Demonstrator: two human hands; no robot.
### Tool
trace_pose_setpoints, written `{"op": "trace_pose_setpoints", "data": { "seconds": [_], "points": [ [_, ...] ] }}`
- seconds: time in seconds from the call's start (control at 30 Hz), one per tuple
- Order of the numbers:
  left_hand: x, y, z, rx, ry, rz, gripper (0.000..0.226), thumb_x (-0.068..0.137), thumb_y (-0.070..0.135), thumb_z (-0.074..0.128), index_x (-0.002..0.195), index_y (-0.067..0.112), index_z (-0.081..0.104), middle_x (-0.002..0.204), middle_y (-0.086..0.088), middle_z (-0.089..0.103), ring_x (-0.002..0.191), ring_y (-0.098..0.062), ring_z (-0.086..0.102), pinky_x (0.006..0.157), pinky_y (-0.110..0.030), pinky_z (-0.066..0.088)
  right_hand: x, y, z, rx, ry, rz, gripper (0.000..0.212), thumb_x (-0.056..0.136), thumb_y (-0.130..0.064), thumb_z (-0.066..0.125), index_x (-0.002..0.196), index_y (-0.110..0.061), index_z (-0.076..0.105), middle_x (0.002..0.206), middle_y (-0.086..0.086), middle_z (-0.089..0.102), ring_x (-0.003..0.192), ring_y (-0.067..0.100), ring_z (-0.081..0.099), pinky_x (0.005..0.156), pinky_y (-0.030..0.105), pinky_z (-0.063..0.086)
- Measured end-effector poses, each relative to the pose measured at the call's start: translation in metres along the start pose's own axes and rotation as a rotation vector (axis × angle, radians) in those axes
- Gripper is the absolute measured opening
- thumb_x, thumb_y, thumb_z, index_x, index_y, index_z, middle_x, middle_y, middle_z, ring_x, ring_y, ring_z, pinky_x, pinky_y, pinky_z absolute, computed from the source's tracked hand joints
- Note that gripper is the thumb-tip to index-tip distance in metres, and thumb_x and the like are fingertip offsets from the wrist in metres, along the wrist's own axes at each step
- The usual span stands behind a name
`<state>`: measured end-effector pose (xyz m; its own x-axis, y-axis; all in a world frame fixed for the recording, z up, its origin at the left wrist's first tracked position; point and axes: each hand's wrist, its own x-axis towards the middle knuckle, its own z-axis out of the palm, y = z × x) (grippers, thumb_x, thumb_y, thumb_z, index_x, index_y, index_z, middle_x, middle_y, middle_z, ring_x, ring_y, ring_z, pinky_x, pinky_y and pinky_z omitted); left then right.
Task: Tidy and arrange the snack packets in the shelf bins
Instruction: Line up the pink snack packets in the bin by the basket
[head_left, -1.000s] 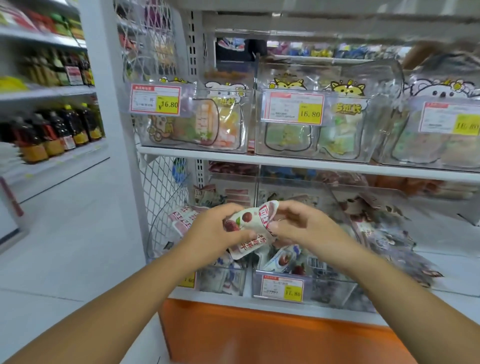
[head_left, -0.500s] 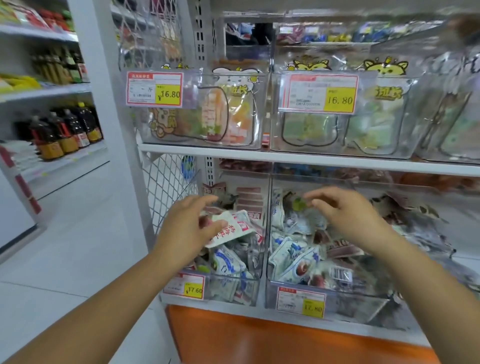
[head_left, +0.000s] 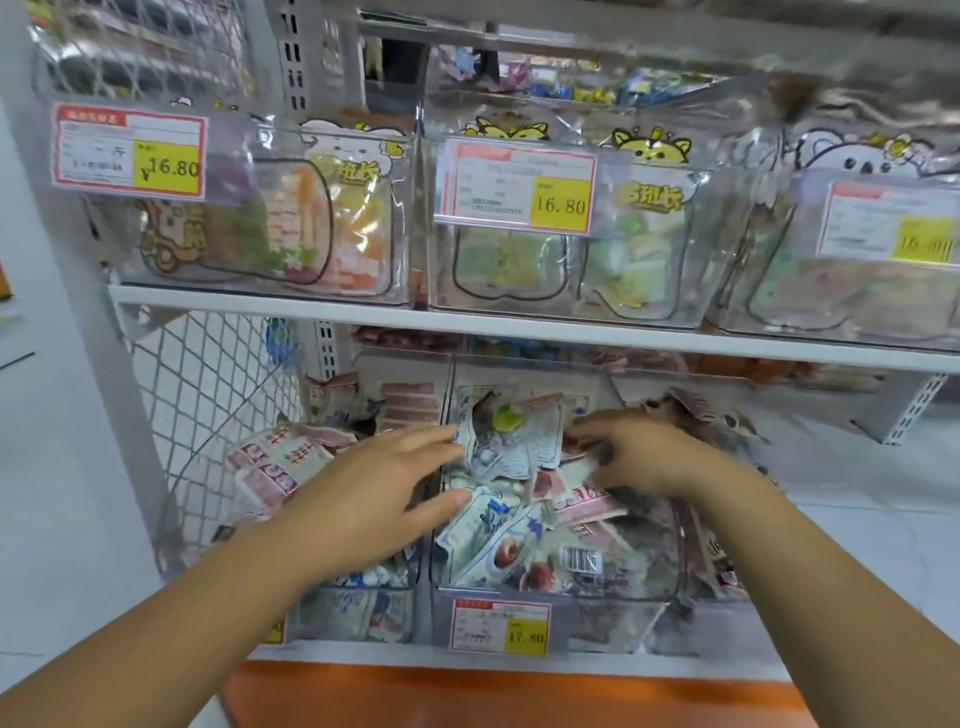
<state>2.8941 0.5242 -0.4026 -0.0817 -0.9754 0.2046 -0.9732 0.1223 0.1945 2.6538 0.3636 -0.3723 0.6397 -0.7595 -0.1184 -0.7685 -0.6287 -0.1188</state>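
Note:
Two clear bins stand side by side on the lower shelf. The left bin (head_left: 358, 613) holds red-and-white snack packets (head_left: 270, 462). The middle bin (head_left: 613, 597) is piled with white-and-blue snack packets (head_left: 493, 540). My left hand (head_left: 374, 488) reaches across the divider with fingers straight, its fingertips touching a crumpled white-and-blue packet (head_left: 509, 447) at the top of the middle pile. My right hand (head_left: 644, 452) lies on the same pile from the right, its fingers and thumb curled round a pinkish packet (head_left: 576, 452).
Above, a white shelf board (head_left: 519, 325) carries clear bins of larger sweet bags (head_left: 311, 228) with 16.80 price tags (head_left: 514, 184). A wire mesh panel (head_left: 208, 395) closes the left side. Another bin of packets (head_left: 711, 561) stands to the right. An orange base (head_left: 493, 696) runs below.
My left hand let go of the red-and-white packet over the left bin and moved right to the middle bin. My right hand dropped lower onto the pile.

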Motion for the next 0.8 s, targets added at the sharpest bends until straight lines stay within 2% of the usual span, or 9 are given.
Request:
{"op": "trace_pose_setpoints", "data": {
  "seconds": [0.13, 0.2, 0.3, 0.37, 0.47, 0.53, 0.63, 0.73, 0.8],
  "points": [
    [0.0, -0.005, 0.008, -0.077, 0.018, -0.004, 0.065, 0.085, 0.07, 0.029, 0.146, 0.047, 0.028, 0.152, 0.034, 0.009, 0.14, 0.006, 0.015, 0.114, -0.023, 0.014, 0.022, 0.004, 0.002, -0.056, -0.023, 0.037, 0.062, 0.079, -0.022, 0.073, 0.136, -0.033, 0.05, 0.137, -0.008, 0.054, 0.115, 0.015, 0.054, 0.093, 0.027, 0.046],
    [0.0, -0.006, 0.01, -0.08, 0.028, -0.005, 0.06, 0.088, 0.068, 0.031, 0.145, 0.047, 0.029, 0.152, 0.034, 0.009, 0.14, 0.007, 0.015, 0.115, -0.025, 0.015, 0.03, 0.006, 0.003, -0.065, -0.023, 0.046, 0.05, 0.079, -0.025, 0.073, 0.126, -0.032, 0.058, 0.129, -0.007, 0.058, 0.108, 0.016, 0.057, 0.089, 0.028, 0.048],
    [-0.001, -0.004, 0.012, -0.053, 0.032, -0.008, 0.058, 0.091, 0.065, 0.031, 0.146, 0.046, 0.029, 0.153, 0.032, 0.01, 0.14, 0.006, 0.016, 0.113, -0.025, 0.013, 0.036, 0.007, 0.004, -0.121, 0.014, 0.022, 0.018, 0.083, -0.026, 0.069, 0.101, -0.028, 0.071, 0.112, -0.007, 0.067, 0.095, 0.016, 0.062, 0.086, 0.03, 0.052],
    [-0.003, -0.001, 0.01, -0.032, 0.029, -0.018, 0.061, 0.09, 0.068, 0.026, 0.146, 0.045, 0.028, 0.154, 0.03, 0.009, 0.14, 0.004, 0.016, 0.112, -0.024, 0.012, 0.035, 0.005, 0.005, -0.187, 0.052, 0.0, 0.012, 0.084, -0.023, 0.062, 0.091, -0.026, 0.072, 0.1, -0.006, 0.07, 0.086, 0.015, 0.064, 0.081, 0.03, 0.054],
    [-0.005, 0.003, 0.007, -0.003, 0.03, -0.019, 0.068, 0.086, 0.071, 0.019, 0.147, 0.043, 0.028, 0.155, 0.027, 0.01, 0.142, 0.001, 0.017, 0.11, -0.022, 0.009, 0.025, 0.002, 0.005, -0.218, 0.107, -0.031, 0.016, 0.089, -0.021, 0.054, 0.09, -0.025, 0.069, 0.091, -0.006, 0.068, 0.078, 0.014, 0.06, 0.065, 0.023, 0.043],
    [-0.008, 0.007, 0.003, 0.004, 0.027, -0.024, 0.061, 0.091, 0.065, 0.029, 0.148, 0.041, 0.028, 0.156, 0.024, 0.013, 0.143, -0.001, 0.016, 0.109, -0.021, 0.006, 0.013, 0.002, 0.007, -0.216, 0.168, -0.068, 0.014, 0.093, -0.021, 0.05, 0.094, -0.021, 0.064, 0.092, -0.002, 0.066, 0.079, 0.017, 0.057, 0.058, 0.023, 0.034],
    [-0.014, 0.014, -0.004, 0.012, 0.042, -0.007, 0.06, 0.093, 0.06, 0.038, 0.148, 0.038, 0.028, 0.157, 0.019, 0.017, 0.143, -0.004, 0.017, 0.112, -0.023, 0.008, -0.015, 0.001, 0.011, -0.066, 0.287, -0.101, 0.005, 0.096, -0.021, 0.048, 0.092, -0.021, 0.052, 0.092, 0.001, 0.065, 0.079, 0.018, 0.055, 0.056, 0.023, 0.035],
    [-0.022, 0.024, -0.007, -0.032, 0.069, 0.009, 0.064, 0.092, 0.059, 0.044, 0.15, 0.038, 0.024, 0.157, 0.019, 0.018, 0.142, -0.002, 0.019, 0.114, -0.022, 0.012, -0.047, -0.006, 0.008, 0.221, 0.398, -0.124, 0.013, 0.098, -0.027, 0.047, 0.087, -0.03, 0.043, 0.08, -0.004, 0.061, 0.073, 0.015, 0.057, 0.065, 0.034, 0.045],
    [-0.026, 0.034, -0.007, -0.112, 0.08, 0.013, 0.071, 0.09, 0.06, 0.049, 0.151, 0.04, 0.019, 0.156, 0.021, 0.018, 0.141, 0.0, 0.019, 0.117, -0.024, 0.016, -0.064, -0.017, 0.003, 0.397, 0.482, -0.143, 0.015, 0.099, -0.027, 0.048, 0.085, -0.031, 0.044, 0.072, -0.007, 0.057, 0.063, 0.004, 0.05, 0.061, 0.025, 0.041]
  ]
}}
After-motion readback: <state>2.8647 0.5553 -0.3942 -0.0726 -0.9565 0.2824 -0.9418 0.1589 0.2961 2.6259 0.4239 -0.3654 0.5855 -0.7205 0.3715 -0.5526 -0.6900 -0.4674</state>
